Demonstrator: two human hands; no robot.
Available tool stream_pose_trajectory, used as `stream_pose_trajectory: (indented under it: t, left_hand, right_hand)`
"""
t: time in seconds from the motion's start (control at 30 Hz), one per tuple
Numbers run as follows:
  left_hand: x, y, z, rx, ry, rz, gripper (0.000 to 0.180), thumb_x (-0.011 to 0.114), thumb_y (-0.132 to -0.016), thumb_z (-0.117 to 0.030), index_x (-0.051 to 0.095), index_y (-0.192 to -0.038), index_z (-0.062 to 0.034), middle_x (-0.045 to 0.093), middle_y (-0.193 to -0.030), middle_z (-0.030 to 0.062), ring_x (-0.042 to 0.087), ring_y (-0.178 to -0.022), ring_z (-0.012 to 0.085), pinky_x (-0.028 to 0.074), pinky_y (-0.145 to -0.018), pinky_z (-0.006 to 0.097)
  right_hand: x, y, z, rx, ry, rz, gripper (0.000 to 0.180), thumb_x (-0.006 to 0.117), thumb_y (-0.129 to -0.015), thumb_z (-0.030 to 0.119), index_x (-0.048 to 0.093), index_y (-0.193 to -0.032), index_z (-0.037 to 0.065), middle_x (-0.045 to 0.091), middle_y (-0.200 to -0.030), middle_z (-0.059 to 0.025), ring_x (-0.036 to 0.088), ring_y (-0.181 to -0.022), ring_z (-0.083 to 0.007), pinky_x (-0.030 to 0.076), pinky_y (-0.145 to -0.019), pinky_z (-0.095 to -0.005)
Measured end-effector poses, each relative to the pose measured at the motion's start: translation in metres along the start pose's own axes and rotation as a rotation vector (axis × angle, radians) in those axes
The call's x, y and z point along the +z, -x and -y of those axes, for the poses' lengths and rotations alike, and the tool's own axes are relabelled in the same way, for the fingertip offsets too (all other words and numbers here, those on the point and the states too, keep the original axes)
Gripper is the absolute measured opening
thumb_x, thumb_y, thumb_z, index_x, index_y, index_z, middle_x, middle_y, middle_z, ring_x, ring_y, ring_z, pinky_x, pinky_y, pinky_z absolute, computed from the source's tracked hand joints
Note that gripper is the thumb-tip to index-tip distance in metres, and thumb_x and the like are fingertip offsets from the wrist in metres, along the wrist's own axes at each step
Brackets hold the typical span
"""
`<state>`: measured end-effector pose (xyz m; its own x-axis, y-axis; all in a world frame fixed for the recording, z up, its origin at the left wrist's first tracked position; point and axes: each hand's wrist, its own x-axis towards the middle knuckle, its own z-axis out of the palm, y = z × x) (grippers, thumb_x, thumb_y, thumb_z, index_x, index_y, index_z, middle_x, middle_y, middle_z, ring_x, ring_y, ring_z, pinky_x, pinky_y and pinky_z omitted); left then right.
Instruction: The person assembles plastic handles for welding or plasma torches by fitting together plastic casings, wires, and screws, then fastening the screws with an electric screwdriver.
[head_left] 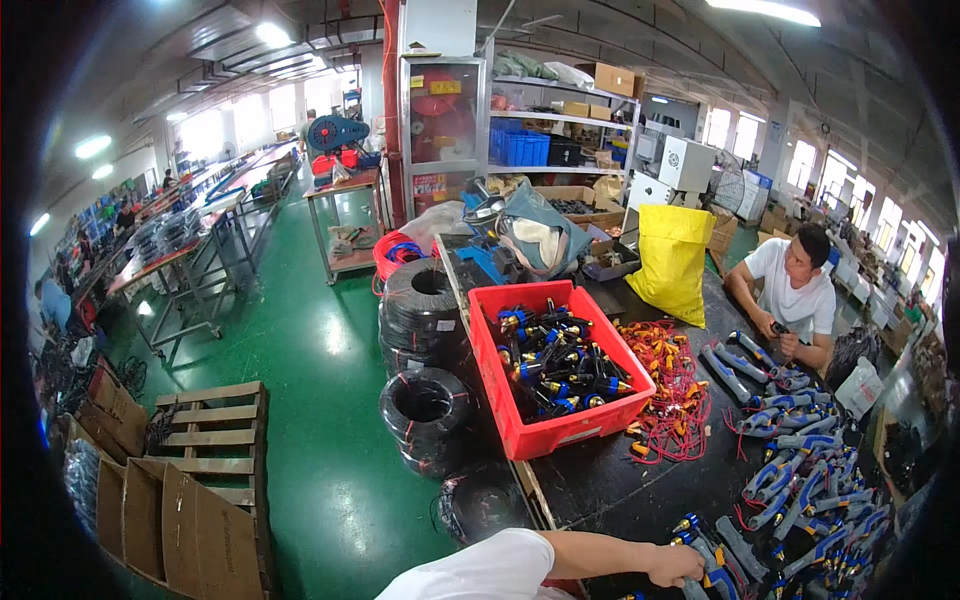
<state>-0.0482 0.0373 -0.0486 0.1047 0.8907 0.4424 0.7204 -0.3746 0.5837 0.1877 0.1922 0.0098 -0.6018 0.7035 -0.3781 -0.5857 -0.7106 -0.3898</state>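
My left arm in a white sleeve reaches from the lower edge across the dark table [610, 490]. My left hand [676, 565] is closed over a grey handle [692, 589] at the near edge, its fingers partly hidden. Beside it lie several grey-and-blue torch-like handles [800, 495], some with brass-and-blue ends. My right hand is out of view. Left of the handles are orange switches with red wires [675, 385]. Next to those stands a red plastic bin [560, 437], filled with black parts with blue collars and brass tips [560, 365].
Across the table, a seated co-worker [795, 300] holds a small dark piece in both hands. A yellow sack [672, 262] stands behind the bin. Black cable coils [425, 410] are stacked beside the table's left edge. A wooden pallet [215, 435] and open cardboard boxes [185, 520] rest on the green floor.
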Motion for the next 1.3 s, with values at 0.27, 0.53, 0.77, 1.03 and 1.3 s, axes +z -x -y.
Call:
stream_pose_trajectory:
  t: [0.27,0.53,0.77,1.03,1.3]
  left_hand:
    - [0.013,-0.004,-0.048,-0.205,-0.291,0.118,0.027,0.072,-0.074,-0.012,0.070,-0.099,-0.0034,0.066,-0.104,0.0176,0.064,-0.104,0.0373,0.052,-0.091,0.045]
    - [-0.038,0.036,-0.126,-0.127,-0.334,0.161,0.053,0.082,-0.075,-0.028,0.065,-0.121,-0.0092,0.067,-0.113,0.0084,0.063,-0.108,0.0306,0.050,-0.094,0.045]
    - [-0.025,0.032,-0.109,-0.268,-0.348,0.132,0.049,0.081,-0.076,-0.018,0.067,-0.121,-0.0056,0.066,-0.108,0.0096,0.063,-0.101,0.0304,0.052,-0.088,0.044]
    - [-0.029,-0.008,-0.139,-0.214,-0.209,0.172,0.051,0.082,-0.074,-0.016,0.065,-0.119,-0.0011,0.066,-0.114,0.0131,0.063,-0.105,0.0343,0.053,-0.091,0.045]
    - [0.038,-0.050,-0.129,-0.131,-0.134,0.220,0.050,0.083,-0.071,-0.016,0.066,-0.116,-0.0022,0.065,-0.110,0.0122,0.064,-0.098,0.0299,0.055,-0.083,0.041]
  right_hand:
    - [-0.059,0.030,0.027,-0.238,0.279,0.162,0.049,0.072,-0.079,0.020,0.059,-0.127,0.019,0.057,-0.078,0.0057,0.056,-0.069,-0.0135,0.054,-0.069,-0.0375]
    - [0.031,0.093,0.027,-0.456,0.009,0.123,0.046,0.069,-0.080,0.011,0.055,-0.124,0.011,0.055,-0.086,-0.0035,0.054,-0.077,-0.0198,0.050,-0.079,-0.0424]
    - [0.001,0.136,0.054,-0.689,0.127,0.077,0.047,0.067,-0.082,0.012,0.054,-0.128,0.011,0.056,-0.090,-0.0042,0.056,-0.083,-0.0206,0.051,-0.083,-0.0443]
    - [0.027,0.146,0.057,-0.939,0.473,0.117,0.053,0.064,-0.085,0.009,0.048,-0.135,0.007,0.059,-0.093,-0.0093,0.058,-0.084,-0.0230,0.052,-0.083,-0.0441]
    - [0.044,0.138,0.054,-0.945,0.633,0.115,0.056,0.070,-0.084,0.007,0.046,-0.135,0.008,0.060,-0.093,-0.0107,0.061,-0.082,-0.0244,0.053,-0.081,-0.0437]
